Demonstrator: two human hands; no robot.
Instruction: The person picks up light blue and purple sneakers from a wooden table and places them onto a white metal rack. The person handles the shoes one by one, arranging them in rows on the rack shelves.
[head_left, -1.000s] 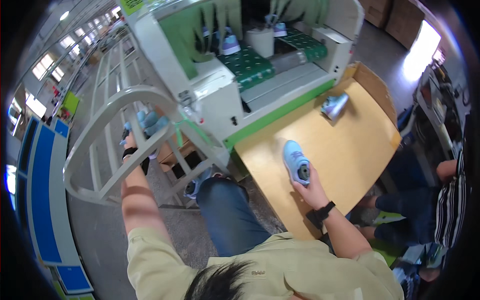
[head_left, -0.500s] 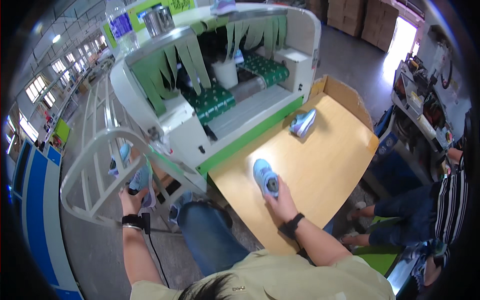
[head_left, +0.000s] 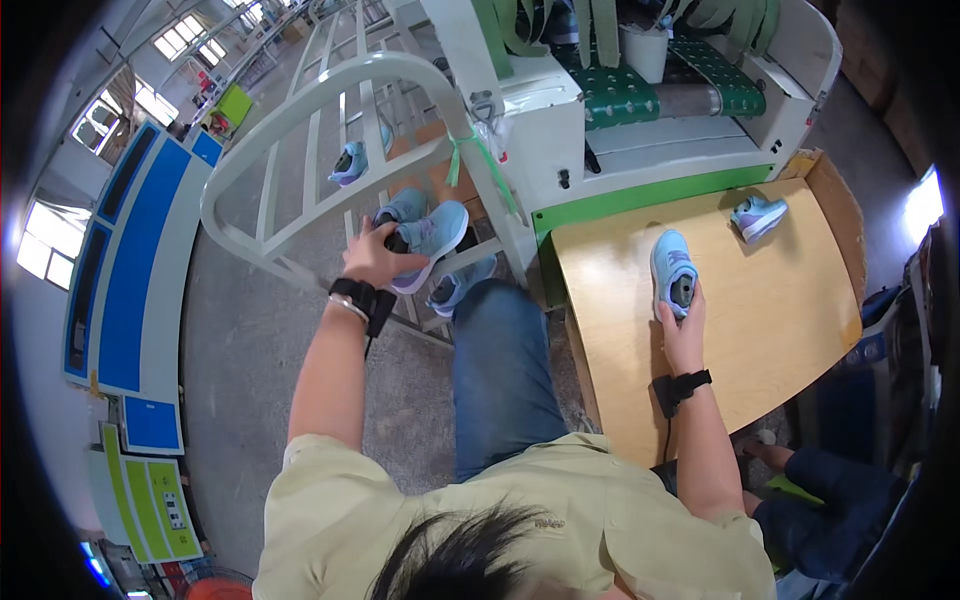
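My left hand (head_left: 372,258) is closed round the heel end of a light-blue sneaker (head_left: 442,230) with a pale sole, held at the white metal rack (head_left: 330,205). Other blue sneakers sit close by: one (head_left: 404,204) just behind it, one (head_left: 465,284) beside my knee, and another (head_left: 348,164) farther back on the rack. On the wooden tabletop (head_left: 610,350), my right hand (head_left: 684,338) grips the heel of a second light-blue sneaker (head_left: 671,262), its toe pointing away from me. A third sneaker (head_left: 757,218) lies tipped on its side at the far right, untouched.
Behind the tabletop stands a white machine (head_left: 545,130) with green dotted belts (head_left: 615,97) and hanging fabric strips; a white cup (head_left: 643,52) stands there. Cardboard (head_left: 835,220) borders the table's right side. A blue-and-white cabinet (head_left: 140,270) is at left. Another person's legs (head_left: 820,500) show at lower right.
The view has swung left, so the machine and table appear farther right. Both hands keep their grip; the left-hand sneaker shows more plainly at the rack.
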